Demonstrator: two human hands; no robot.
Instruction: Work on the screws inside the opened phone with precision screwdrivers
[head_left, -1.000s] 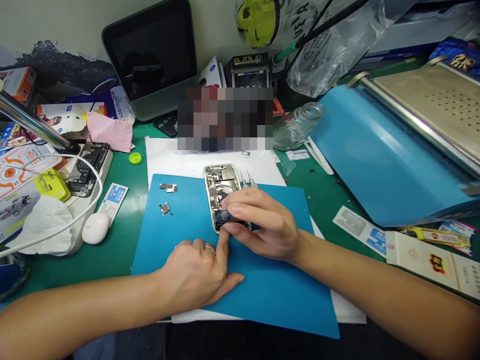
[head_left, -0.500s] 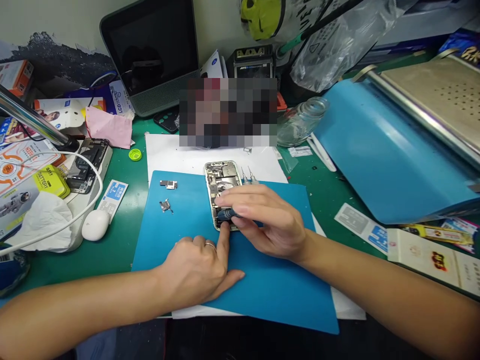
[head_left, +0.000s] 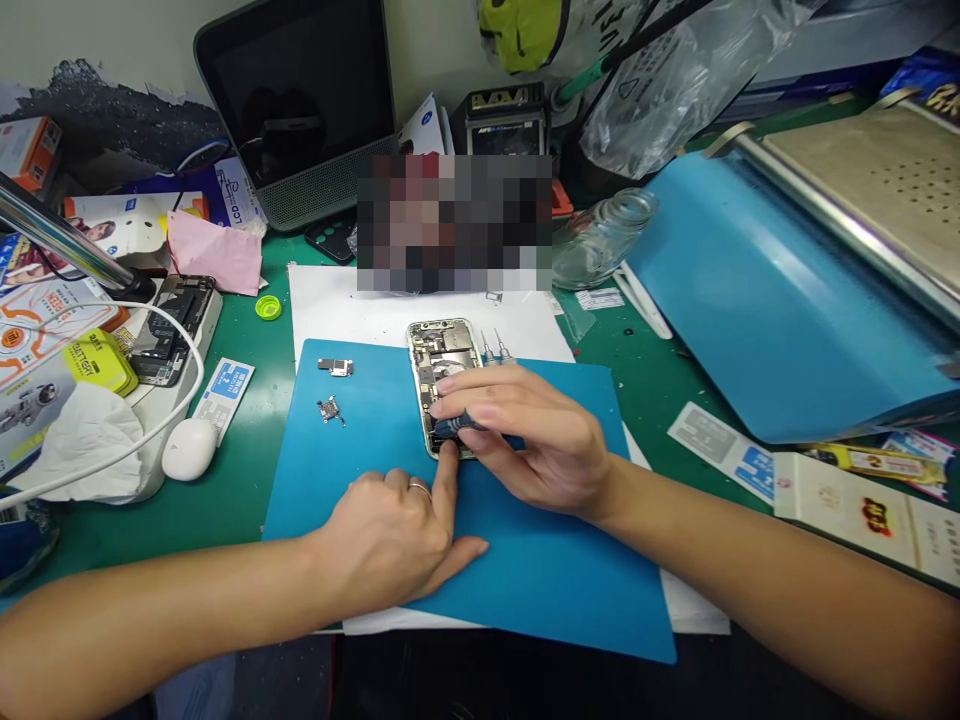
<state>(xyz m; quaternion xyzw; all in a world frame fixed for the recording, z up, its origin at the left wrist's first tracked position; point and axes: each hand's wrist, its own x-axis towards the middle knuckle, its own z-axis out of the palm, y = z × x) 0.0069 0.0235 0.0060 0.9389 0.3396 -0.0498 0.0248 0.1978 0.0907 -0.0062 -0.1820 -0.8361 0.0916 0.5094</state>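
An opened phone (head_left: 450, 345) with bare inner parts lies on the blue mat (head_left: 360, 430). My left hand (head_left: 397, 530) rests on the mat, its index fingertip on the phone's lower end. Its thumb is stretched to the side, the other fingers are curled, and it grips nothing. Over the phone's lower right, my right hand (head_left: 540, 435) is closed on a dark blue tool (head_left: 451, 427); the fingers hide most of it, so its kind cannot be told. Two slim screwdriver-like tools (head_left: 496, 350) lie beyond my right hand. Small metal phone parts (head_left: 330, 410) lie left of the phone.
White paper (head_left: 322, 295) lies under the mat. A glass jar (head_left: 600, 240) lies tilted behind on the right, near a large blue sheet (head_left: 720, 300). At left are a white earbud case (head_left: 190, 449), another opened phone (head_left: 176, 325) and a white cable. A black-screened device (head_left: 300, 100) stands behind.
The dark blue tool has tilted slightly in my right hand, whose fingers have shifted a little. My left hand keeps its place on the phone's lower end.
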